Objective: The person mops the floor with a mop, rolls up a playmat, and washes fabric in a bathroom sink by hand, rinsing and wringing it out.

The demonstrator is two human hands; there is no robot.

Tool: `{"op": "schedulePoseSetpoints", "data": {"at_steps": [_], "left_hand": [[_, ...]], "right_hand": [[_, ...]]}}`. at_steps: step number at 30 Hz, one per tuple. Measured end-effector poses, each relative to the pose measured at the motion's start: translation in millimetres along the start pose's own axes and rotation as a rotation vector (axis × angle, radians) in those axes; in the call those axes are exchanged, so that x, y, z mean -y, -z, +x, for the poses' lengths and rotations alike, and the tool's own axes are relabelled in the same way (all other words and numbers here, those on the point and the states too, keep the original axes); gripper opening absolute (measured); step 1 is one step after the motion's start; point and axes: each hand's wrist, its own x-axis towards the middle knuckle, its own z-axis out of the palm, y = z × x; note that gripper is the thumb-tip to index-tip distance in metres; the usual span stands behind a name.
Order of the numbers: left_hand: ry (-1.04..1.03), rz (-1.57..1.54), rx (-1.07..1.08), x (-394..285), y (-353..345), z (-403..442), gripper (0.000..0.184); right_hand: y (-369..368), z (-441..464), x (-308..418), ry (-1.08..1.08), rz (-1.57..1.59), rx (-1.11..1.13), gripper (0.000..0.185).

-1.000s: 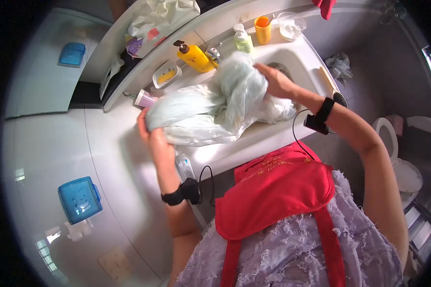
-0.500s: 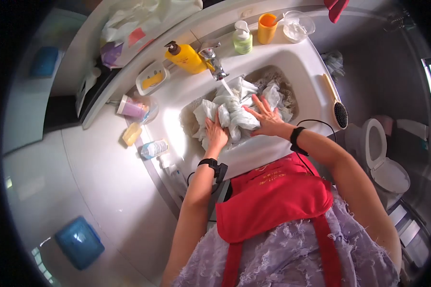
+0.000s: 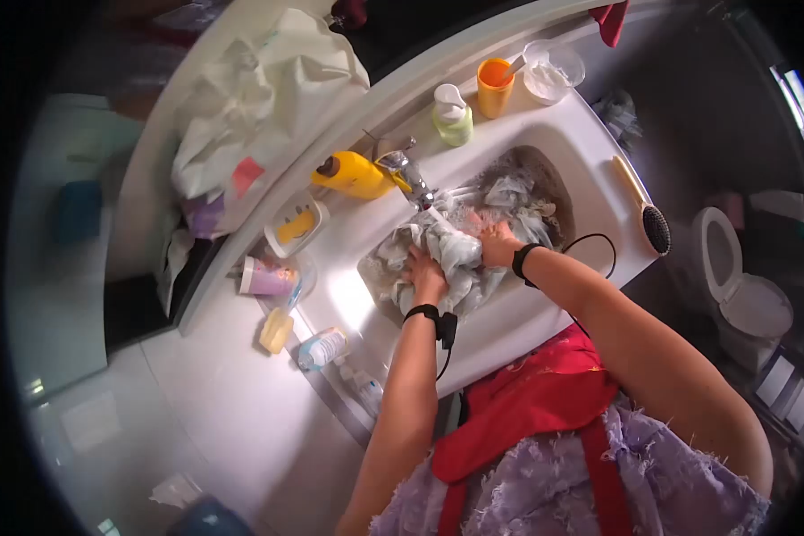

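Wet pale fabric [image 3: 456, 259] lies bunched in water in the white sink [image 3: 509, 326]. My left hand [image 3: 426, 275] presses on its near left part with the fingers apart; some fingertips are sunk in the folds. At the right side of the bundle is my right hand [image 3: 498, 243], its fingers partly hidden by water and cloth, so its grip is unclear. Water runs from the faucet [image 3: 411, 183] onto the fabric just beyond both hands.
Along the sink's back stand a yellow pump bottle [image 3: 353, 174], a green soap bottle [image 3: 453, 116], an orange cup [image 3: 494, 87] and a clear bowl [image 3: 545, 79]. A soap dish [image 3: 297, 226] is at left, a hairbrush [image 3: 643, 205] on the right rim.
The fabric was first held up above the sink, then lowered into it under the running water. Since then my hands have pushed deeper into it, and the view has shifted.
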Motion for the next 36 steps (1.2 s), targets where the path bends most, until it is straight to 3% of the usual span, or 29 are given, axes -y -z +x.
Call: {"op": "schedulePoseSetpoints", "data": {"at_steps": [3, 5, 7, 14, 15, 17, 18, 19, 21, 27, 28, 31, 33, 36], "left_hand": [[0.102, -0.106, 0.135, -8, 32, 4, 0.085], [-0.264, -0.114, 0.004, 19, 35, 9, 0.072], [-0.373, -0.283, -0.019, 38, 36, 1, 0.065], [-0.432, -0.366, -0.252, 79, 45, -87, 0.056], [-0.445, -0.4, -0.281, 83, 55, -104, 0.056], [-0.418, -0.438, -0.353, 89, 61, -122, 0.055], [-0.369, -0.446, -0.383, 94, 57, -131, 0.056], [-0.315, -0.448, -0.405, 98, 54, -138, 0.057], [-0.272, -0.418, -0.418, 96, 40, -146, 0.059], [-0.262, -0.472, -0.377, 123, -11, -127, 0.063], [-0.253, -0.511, -0.399, 127, -13, -122, 0.062], [-0.297, -0.779, -0.579, 106, 28, -149, 0.061], [-0.244, -0.951, -0.544, 66, 90, -198, 0.059], [-0.274, -1.442, -0.538, 51, 134, -195, 0.061]], "right_hand": [[32, -32, 5, -0.004, -0.105, -0.069, 0.114], [35, -51, 3, 0.014, 0.027, -0.115, 0.112], [20, -62, -9, 0.062, 0.078, -0.111, 0.112], [45, -80, -34, 0.268, 0.167, -0.076, 0.106], [67, -75, -30, 0.249, 0.145, -0.199, 0.092], [112, -77, -16, 0.265, 0.227, -0.7, 0.078], [140, -87, -2, 0.277, 0.273, -0.849, 0.074], [169, -97, 10, 0.293, 0.334, -0.992, 0.071], [208, -91, 17, 0.367, 0.192, -1.073, 0.066], [216, -91, 32, 0.193, -0.017, -0.867, 0.07], [208, -88, 33, 0.191, -0.081, -0.966, 0.07], [181, -93, 38, 0.359, 0.074, -0.817, 0.074], [147, -82, 29, 0.61, 0.134, -0.466, 0.097], [96, -98, 26, 0.578, -0.016, -0.288, 0.131]]}}
